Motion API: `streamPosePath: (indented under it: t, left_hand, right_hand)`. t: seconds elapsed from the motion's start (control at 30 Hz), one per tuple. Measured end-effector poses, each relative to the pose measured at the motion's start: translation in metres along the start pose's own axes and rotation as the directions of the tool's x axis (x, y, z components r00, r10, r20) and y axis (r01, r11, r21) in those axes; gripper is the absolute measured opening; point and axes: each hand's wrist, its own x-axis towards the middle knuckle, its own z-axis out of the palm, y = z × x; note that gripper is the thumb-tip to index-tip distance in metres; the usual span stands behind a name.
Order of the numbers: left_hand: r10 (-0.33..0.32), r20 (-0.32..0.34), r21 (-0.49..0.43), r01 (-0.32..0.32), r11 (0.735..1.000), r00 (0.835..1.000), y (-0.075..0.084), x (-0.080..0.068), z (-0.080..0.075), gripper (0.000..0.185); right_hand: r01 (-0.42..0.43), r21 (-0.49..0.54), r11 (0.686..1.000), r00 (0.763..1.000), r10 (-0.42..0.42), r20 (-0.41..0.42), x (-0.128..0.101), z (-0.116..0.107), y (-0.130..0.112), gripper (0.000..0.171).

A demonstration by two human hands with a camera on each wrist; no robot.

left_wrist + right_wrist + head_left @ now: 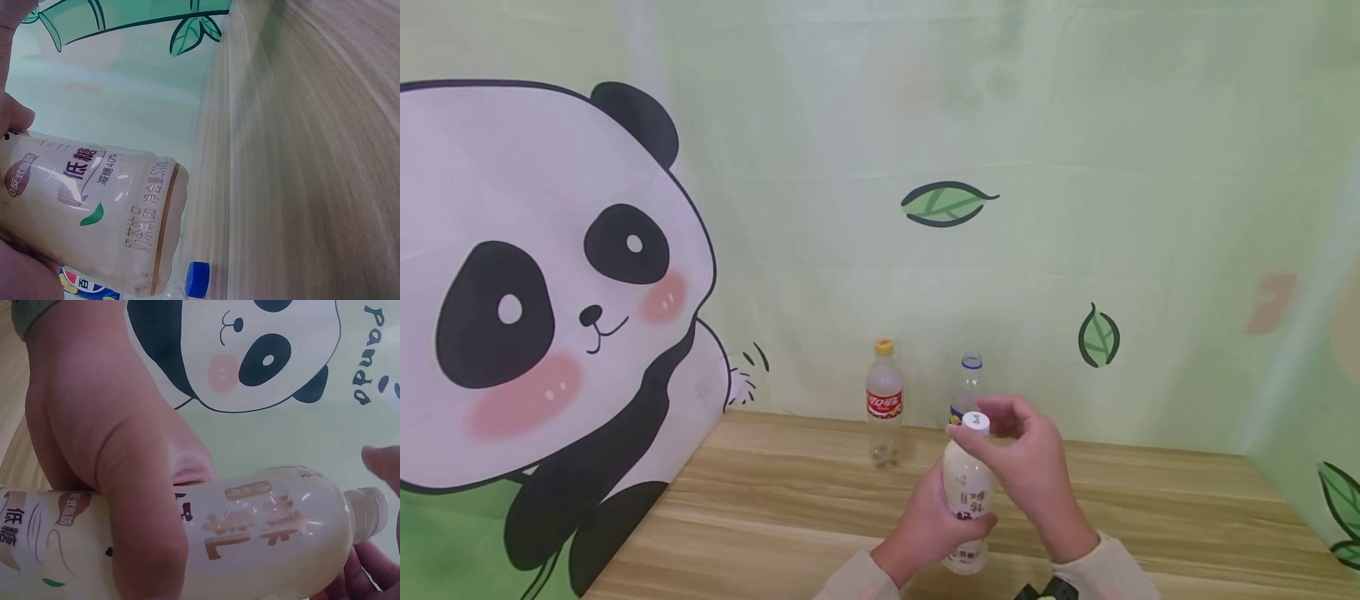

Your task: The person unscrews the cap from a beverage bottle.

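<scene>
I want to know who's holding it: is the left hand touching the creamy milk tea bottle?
Touching. In the right wrist view, the left hand wraps its fingers round the creamy plastic milk tea bottle, with no gap between them.

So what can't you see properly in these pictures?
- Milk tea bottle: its middle is hidden in the head view by the left hand; its base is cut off at the left edge of the right wrist view.
- White cap: whether it is loose is hidden by the right hand and its fingers.
- Clear bottle: its lower part is hidden behind the hands.
- Cola bottle: its label is too small to read.
</scene>
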Motion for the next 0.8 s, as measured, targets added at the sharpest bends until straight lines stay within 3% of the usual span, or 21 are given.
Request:
streamPosePath:
  t: [0.27,0.8]
  left_hand:
    - [0.022,0.008,0.002,-0.022,1.000,1.000,-0.0006,0.0001,0.0005,0.060]
    - [0.022,0.008,-0.020,-0.022,1.000,1.000,-0.0010,-0.0013,-0.0002,0.061]
  right_hand:
    - [-0.020,-0.022,1.000,0.995,0.018,-0.097,-0.0020,0.0021,-0.0032,0.046]
    - [0.032,0.016,0.999,0.999,-0.031,-0.041,-0.0031,-0.0023,-0.0024,0.033]
